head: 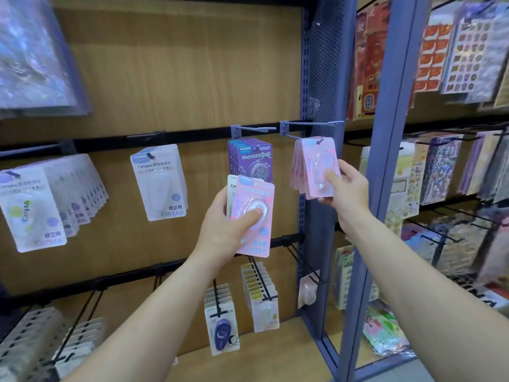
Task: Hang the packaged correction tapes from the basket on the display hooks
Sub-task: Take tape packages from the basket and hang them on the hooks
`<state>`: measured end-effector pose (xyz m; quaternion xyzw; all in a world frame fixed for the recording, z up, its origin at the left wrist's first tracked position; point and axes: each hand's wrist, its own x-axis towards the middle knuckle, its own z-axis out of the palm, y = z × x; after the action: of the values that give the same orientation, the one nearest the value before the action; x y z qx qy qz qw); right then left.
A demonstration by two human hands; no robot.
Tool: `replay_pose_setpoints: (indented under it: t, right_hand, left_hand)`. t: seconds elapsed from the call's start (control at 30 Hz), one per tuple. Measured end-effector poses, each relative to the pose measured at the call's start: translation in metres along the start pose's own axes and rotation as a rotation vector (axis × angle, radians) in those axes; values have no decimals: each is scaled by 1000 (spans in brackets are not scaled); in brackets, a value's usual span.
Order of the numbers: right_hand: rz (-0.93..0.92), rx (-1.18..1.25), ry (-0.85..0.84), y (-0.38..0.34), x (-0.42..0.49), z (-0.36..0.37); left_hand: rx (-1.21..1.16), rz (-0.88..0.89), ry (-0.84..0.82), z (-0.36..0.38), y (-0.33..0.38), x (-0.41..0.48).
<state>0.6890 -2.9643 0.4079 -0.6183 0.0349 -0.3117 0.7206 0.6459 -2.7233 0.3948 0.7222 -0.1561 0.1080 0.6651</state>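
Correction tapes (pixel 252 216), a pink pack over a white one, sit in my left grip (pixel 234 224), thumb pressing the front. My right grip (pixel 347 188) pinches the front hung pack (pixel 319 166) on the hook (pixel 314 123). I judge them light, stiff-carded, slick: hold the card edges. Purple packs (pixel 250 158) hang just left; open room lies toward me.
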Motion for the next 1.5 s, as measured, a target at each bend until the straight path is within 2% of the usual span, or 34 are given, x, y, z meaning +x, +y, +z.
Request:
replay_pose_setpoints:
  t: [0.2, 0.27, 0.37, 0.4, 0.43, 0.5, 0.57, 0.63, 0.97, 1.07, 1.27, 1.5]
  right_hand:
    - [-15, -121, -17, 14, 16, 20]
    - [14, -230, -16, 20, 22, 23]
    - [49, -537, 51, 27, 17, 19]
    - [54, -544, 61, 27, 6, 17]
    - [56, -475, 27, 26, -9, 15]
    - [93, -271, -148, 23, -46, 12]
    - [119, -185, -359, 18, -81, 11]
    - [104, -142, -439, 16, -102, 13]
    - [221, -12, -346, 17, -96, 11]
    - [237, 22, -292, 19, -83, 5]
    - [119, 25, -52, -4, -33, -11]
    - [74, -35, -30, -16, 3, -14]
  left_hand:
    - [-3, -8, -11, 2, 0, 2]
    - [2, 2, -11, 2, 2, 3]
    - [-10, 3, -8, 0, 2, 5]
    - [-16, 0, -9, 0, 2, 6]
    - [-23, -6, -9, -1, 1, 6]
    - [-40, -14, -9, 2, -2, 6]
    - [-48, -17, -18, 8, -6, 5]
    - [-61, -12, -33, 15, -9, 2]
    - [-125, -48, -51, 30, -1, -1]
    - [-58, -45, -46, 27, 0, 1]
    - [-18, -41, -9, 23, 4, 3]
    - [-20, -24, 10, 23, 7, 5]
